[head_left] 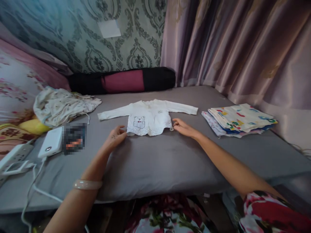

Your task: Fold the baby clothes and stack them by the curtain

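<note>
A small white long-sleeved baby shirt (148, 118) with a bear print lies spread flat on the grey bed (157, 161), sleeves stretched out to both sides. My left hand (115, 137) rests at the shirt's lower left hem corner, fingers curled on the edge. At the lower right hem corner, my right hand (183, 127) pinches the fabric with its fingertips. A pale bangle (87, 184) sits on my left wrist.
A stack of folded colourful printed cloths (239, 119) lies to the right. A crumpled pile of light clothes (60, 105) is at the left, with a white power bank (52, 142), cables and a phone (17, 166) nearby. A black and maroon bolster (121, 81) lies by the wall, curtains at right.
</note>
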Tool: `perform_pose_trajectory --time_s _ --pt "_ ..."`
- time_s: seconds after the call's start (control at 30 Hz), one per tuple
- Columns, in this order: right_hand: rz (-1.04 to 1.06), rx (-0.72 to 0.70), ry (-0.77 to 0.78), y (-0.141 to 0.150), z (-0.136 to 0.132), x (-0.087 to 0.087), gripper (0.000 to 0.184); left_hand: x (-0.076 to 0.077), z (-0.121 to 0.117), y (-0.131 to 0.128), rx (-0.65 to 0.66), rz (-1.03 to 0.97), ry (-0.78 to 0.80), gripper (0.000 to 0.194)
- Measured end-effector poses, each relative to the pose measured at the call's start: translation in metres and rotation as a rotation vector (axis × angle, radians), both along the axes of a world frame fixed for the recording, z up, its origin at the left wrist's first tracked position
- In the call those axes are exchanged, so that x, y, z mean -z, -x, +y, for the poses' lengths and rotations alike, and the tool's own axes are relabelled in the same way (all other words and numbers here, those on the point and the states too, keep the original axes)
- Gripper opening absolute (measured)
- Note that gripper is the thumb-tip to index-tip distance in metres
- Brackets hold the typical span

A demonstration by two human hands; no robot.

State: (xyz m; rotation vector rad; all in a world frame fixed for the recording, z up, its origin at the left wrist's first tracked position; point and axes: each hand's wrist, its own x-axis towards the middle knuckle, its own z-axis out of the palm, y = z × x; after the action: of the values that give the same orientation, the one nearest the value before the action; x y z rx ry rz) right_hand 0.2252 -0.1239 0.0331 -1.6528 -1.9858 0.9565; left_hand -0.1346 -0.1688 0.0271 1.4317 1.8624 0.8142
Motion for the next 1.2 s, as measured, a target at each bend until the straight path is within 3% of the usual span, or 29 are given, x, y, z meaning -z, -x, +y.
perform_pose_trajectory --time_s 0.13,0.27,0.43,0.53,0.73,0.87,1.03,1.2 --pt "-0.165 -0.055 -0.161 0.014 -0.019 0.0 0.062 0.0 -0.01 -0.014 -0.024 -0.007 -0.041 0.067" --pt "-0.354 0.091 -0.249 0.036 -0.029 -0.004 0.054 0.001 -0.01 -0.019 -0.022 0.04 -0.069 0.068" --pt "-0.459 0.135 -0.257 0.046 -0.025 -0.004 0.033 0.006 -0.006 -0.017 -0.024 0.08 -0.116 0.049" --pt "-0.494 0.094 -0.322 0.04 -0.021 -0.001 0.038 0.005 -0.006 -0.015 0.011 0.172 -0.172 0.042" --pt "-0.584 -0.054 -0.615 0.022 -0.016 0.0 0.036 -0.004 -0.008 -0.02 0.075 0.408 -0.182 0.041" --pt "-0.493 -0.12 -0.764 0.011 -0.007 0.004 0.034 -0.001 -0.002 -0.024 0.104 0.513 -0.14 0.042" --pt "-0.307 -0.16 -0.766 0.0 0.003 0.014 0.043 0.0 0.002 -0.021 0.139 0.606 -0.132 0.041" --pt "-0.426 -0.33 -0.835 -0.01 0.008 0.005 0.041 -0.014 0.0 -0.007 0.313 0.713 -0.235 0.039"
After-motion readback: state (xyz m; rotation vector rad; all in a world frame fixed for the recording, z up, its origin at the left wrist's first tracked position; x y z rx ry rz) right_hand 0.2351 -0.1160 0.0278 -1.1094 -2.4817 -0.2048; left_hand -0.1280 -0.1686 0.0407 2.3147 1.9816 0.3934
